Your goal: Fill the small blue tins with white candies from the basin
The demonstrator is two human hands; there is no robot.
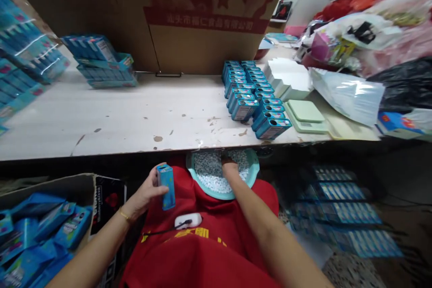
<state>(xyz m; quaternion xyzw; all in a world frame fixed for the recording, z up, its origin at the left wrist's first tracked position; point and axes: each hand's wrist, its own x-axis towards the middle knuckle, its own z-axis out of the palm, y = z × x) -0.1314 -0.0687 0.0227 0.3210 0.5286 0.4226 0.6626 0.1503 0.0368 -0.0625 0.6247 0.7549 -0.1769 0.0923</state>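
My left hand is wrapped round a small blue box, held upright above the red apron, with a dark opening in its top. My right hand reaches into a light turquoise basin of small white pieces; its fingers are sunk among them and hidden. The basin sits at my lap, just below the table's front edge. Rows of similar blue boxes with dark openings in their tops stand on the white table.
A pale green scale and white stacks lie right of the rows. A large cardboard box stands behind. Blue packs fill a carton at lower left; more boxes sit at back left. Trays are low at right.
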